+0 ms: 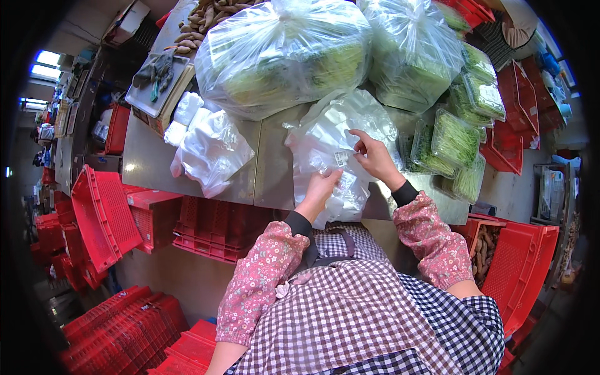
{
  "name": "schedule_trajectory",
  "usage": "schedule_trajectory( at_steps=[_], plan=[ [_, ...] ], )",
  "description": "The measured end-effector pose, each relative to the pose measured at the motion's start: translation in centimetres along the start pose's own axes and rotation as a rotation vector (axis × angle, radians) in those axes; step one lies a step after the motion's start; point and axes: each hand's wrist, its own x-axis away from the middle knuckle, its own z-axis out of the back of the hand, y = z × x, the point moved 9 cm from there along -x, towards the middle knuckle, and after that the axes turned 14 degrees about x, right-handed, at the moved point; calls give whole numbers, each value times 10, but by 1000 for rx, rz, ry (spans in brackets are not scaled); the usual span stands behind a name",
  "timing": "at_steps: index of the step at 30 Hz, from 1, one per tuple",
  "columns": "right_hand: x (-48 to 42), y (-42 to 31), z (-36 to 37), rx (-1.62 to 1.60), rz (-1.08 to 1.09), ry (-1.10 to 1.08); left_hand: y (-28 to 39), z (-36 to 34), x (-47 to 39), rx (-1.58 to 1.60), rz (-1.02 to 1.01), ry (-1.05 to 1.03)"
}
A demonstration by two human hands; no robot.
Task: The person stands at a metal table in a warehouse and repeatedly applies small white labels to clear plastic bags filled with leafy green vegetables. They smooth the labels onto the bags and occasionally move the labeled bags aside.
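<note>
A crumpled clear plastic bag [356, 117] lies on the metal table right before me. My left hand [323, 187] pinches the plastic near the table's front edge, its thumb just below a small white printed label [341, 159]. To the right of that label, my right hand [375, 157] is over the bag with its index finger stretched out and its fingers apart. Nothing shows between them. Clear clamshell boxes of green sprouts [454, 138] are stacked to the right. Behind the bag stand two large tied plastic bags, one wide [286, 61] and one narrower [415, 56], both filled with green produce.
A bundle of thin plastic bags [211, 145] lies on the left of the metal table [276, 140]. Behind it, grey work gloves [157, 72] rest on a tray. Sweet potatoes [206, 21] are heaped farther back. Red crates [108, 215] surround the table. Another person's sleeve [520, 21] appears at upper right.
</note>
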Motion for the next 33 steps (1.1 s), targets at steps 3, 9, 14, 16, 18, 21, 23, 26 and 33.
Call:
schedule_trajectory(
  at_steps=[3,9,14,16,18,21,23,26,33],
  plan=[
    [4,-9,-2,-100,31,17,5,-2,1,17,13,9],
    [2,-15,0,-141,26,-15,-9,1,-6,247,45,-13],
    [5,-8,-12,64,107,-93,-27,17,-7,308,154,-6],
    [5,-9,-17,47,90,-134,-27,22,-7,247,195,1],
    [4,-7,-23,-44,50,-160,-24,23,-4,199,194,38],
    [2,-9,-19,-44,109,-69,-15,18,0,199,137,91],
    [6,-23,-8,55,231,92,-13,15,-2,269,108,60],
    [6,-21,-15,244,232,10,-32,30,-17,379,140,-5],
    [8,-23,-26,83,199,-33,-39,36,-19,580,205,10]
  ],
)
